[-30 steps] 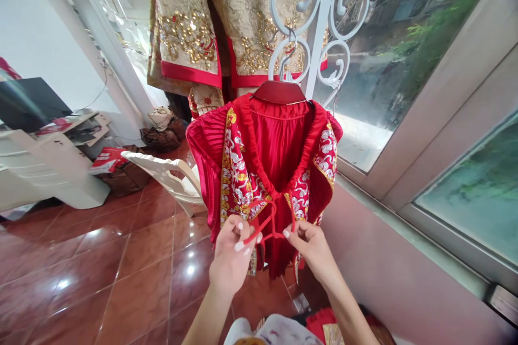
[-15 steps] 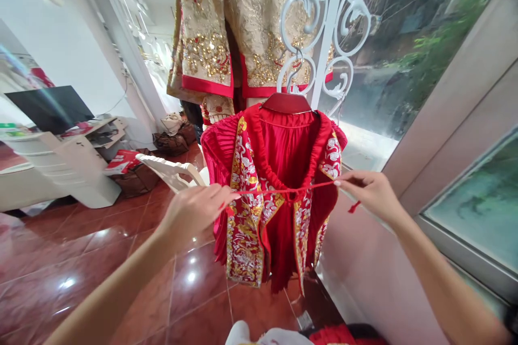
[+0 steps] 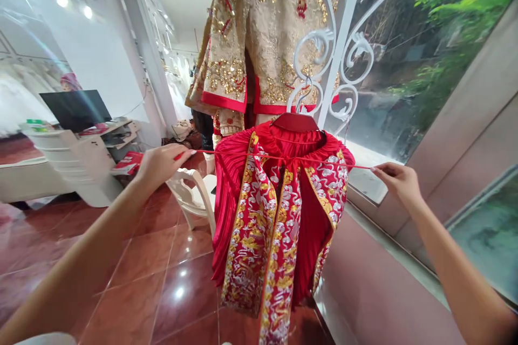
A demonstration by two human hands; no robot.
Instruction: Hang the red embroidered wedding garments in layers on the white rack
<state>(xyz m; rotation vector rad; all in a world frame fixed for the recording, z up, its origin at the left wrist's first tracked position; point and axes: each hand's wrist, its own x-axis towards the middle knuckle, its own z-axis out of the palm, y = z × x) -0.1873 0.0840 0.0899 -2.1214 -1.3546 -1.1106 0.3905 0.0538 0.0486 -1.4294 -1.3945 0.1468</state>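
A red pleated garment (image 3: 230, 210) with gold and silver embroidered panels hangs from a dark red hanger (image 3: 294, 122). Across its gathered neckline runs a thin red drawstring (image 3: 279, 158), pulled taut to both sides. My left hand (image 3: 164, 161) pinches one end of the string, out to the left of the garment. On the right, beside the window frame, my right hand (image 3: 396, 180) pinches the other end between thumb and fingers. The neckline is bunched and nearly closed at the front.
A white scrolled metal stand (image 3: 319, 54) holds the hanger. Behind hangs a cream jacket (image 3: 269, 48) with gold sequins and red trim. A white chair (image 3: 194, 194) stands left of the garment; a window (image 3: 388, 75) is on the right. Farther left is a desk with a black monitor (image 3: 76, 110).
My hands have moved from close together at the knot to far apart, drawing the string out sideways. The neckline has narrowed into tight gathers, and the front panels have come together.
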